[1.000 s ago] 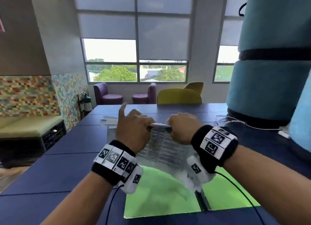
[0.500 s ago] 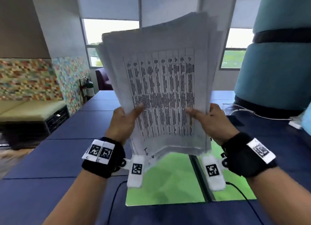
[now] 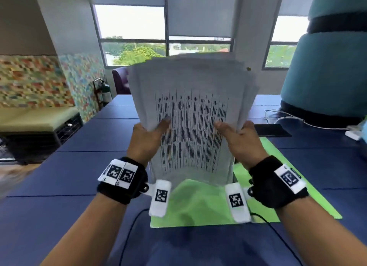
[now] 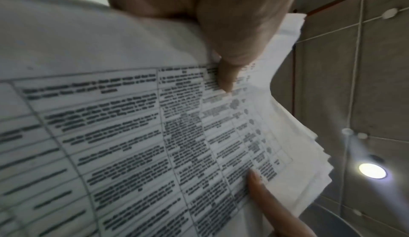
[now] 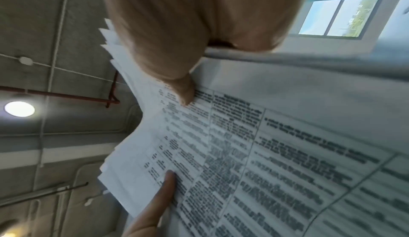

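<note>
Blue table (image 3: 59,186), window (image 3: 131,21) behind; left hand (image 3: 145,140) and right hand (image 3: 242,144) raised, thumbs on printed face, fingers behind, pinching paper stack (image 3: 190,116) by side edges. Stack upright, bowed, sheets fanned, above open green folder (image 3: 198,206) lying on table.

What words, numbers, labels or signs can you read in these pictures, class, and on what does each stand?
No text can be quoted; nothing reads clearly.
On the stack of papers, pinched by the left hand and the right hand: a printed table of text, too blurred to read in every view.
On the wristband markers: black-and-white coded squares, no words.
On the fire extinguisher: any label is too small to read.
</note>
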Available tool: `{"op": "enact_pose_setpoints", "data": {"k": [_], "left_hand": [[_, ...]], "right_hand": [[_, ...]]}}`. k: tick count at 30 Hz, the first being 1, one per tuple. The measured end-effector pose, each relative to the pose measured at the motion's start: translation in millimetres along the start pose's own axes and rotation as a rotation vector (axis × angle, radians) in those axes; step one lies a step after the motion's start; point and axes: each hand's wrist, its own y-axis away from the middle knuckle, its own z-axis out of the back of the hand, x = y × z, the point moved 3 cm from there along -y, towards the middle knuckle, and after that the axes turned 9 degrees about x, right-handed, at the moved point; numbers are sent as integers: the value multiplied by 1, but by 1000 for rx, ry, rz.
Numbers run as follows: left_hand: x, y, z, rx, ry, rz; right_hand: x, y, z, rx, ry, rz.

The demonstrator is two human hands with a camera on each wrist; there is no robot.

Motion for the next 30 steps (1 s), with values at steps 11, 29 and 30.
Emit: {"op": "enact_pose_setpoints", "data": {"k": [11,29,30], "left_hand": [[-3,4,16,112,36,-72],[-70,-34,-19,19,173,-224],[-74,-32,-22,9,153,-250]], "right_hand": [[-7,2,13,47,-110,-20],[49,-41,26,-215,-178,177],[50,-42,27,-240,-197,180]]}}
